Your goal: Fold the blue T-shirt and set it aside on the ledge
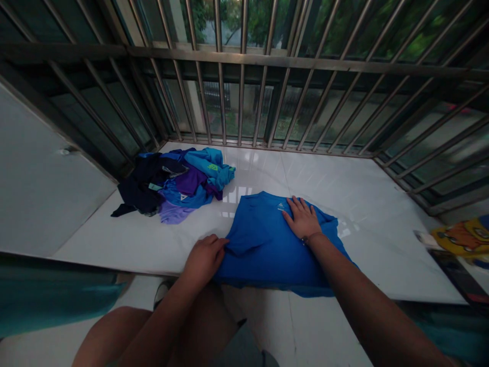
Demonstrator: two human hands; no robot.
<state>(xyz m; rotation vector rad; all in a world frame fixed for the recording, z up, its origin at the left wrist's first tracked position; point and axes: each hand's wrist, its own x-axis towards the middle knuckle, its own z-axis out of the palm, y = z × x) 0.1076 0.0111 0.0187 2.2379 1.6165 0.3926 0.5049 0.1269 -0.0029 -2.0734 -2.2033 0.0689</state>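
Observation:
A blue shirt point(263, 255) lies spread on the white window ledge, its lower edge hanging over the front. My right hand point(303, 218) rests flat on its upper right part, fingers spread, beside a small pale logo. At the shirt's left edge, my left hand point(206, 255) pinches the fabric between thumb and fingers. To the left, apart from the shirt, sits a crumpled heap of clothes point(191, 181) in black, purple, lilac and light blue.
Metal window bars point(242, 102) rise along the back and both sides of the white ledge point(382, 219). A yellow cartoon-patterned item point(462, 237) and a dark flat object point(454, 272) lie at the far right. Teal curtain cloth point(57, 300) hangs at the lower left.

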